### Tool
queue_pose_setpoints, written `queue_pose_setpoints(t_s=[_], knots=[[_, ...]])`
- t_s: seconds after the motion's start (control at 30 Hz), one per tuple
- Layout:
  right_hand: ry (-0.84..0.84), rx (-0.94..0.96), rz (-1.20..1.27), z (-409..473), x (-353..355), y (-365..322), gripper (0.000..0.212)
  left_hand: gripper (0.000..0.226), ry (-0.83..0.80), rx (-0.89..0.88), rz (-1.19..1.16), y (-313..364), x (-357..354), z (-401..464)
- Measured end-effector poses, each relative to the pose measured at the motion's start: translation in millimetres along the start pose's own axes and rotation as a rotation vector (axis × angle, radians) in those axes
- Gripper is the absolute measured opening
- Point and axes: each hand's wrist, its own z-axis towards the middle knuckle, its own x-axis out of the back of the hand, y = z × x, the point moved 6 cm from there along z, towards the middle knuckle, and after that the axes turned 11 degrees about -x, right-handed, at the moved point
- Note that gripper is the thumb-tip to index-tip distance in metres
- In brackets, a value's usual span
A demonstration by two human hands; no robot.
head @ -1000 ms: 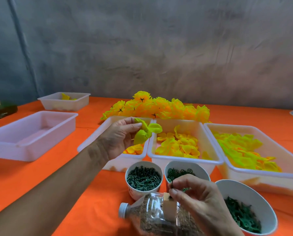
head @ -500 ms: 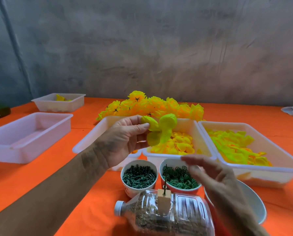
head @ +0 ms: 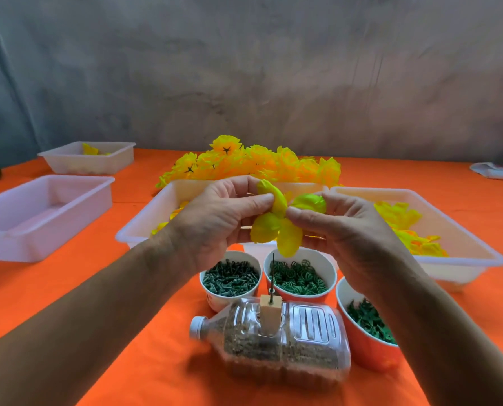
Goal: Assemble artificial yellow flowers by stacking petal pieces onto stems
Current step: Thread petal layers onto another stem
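Holding a yellow petal piece (head: pixel 276 227) between both hands, we have it raised above the cups. Our left hand (head: pixel 215 218) pinches its upper lobe between thumb and forefinger, fingers curled round the left side. Our right hand (head: pixel 346 227) pinches the greenish right lobe, thumb tip close to the middle of the piece.

Straight below, a thin dark stem pin (head: pixel 272 276) stands upright in a small wooden block (head: pixel 270 313) set into a clear plastic bottle (head: pixel 273 344) lying on its side on the orange table (head: pixel 68 303). The petal piece hangs just above the pin's tip, apart from it.

Behind the bottle stand three cups of green parts (head: pixel 231 278), then white trays, one with loose yellow petals (head: pixel 402 224) on the right. A heap of finished flowers (head: pixel 253 162) lies beyond the trays.
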Motion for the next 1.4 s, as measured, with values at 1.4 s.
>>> queue_pose_setpoints(t_s=[1.4], knots=[[-0.068, -0.541, -0.027, 2.4, -9.9, 51.2, 0.020, 0.010, 0.057, 0.486, -0.028, -54.2, 13.6, -32.7]])
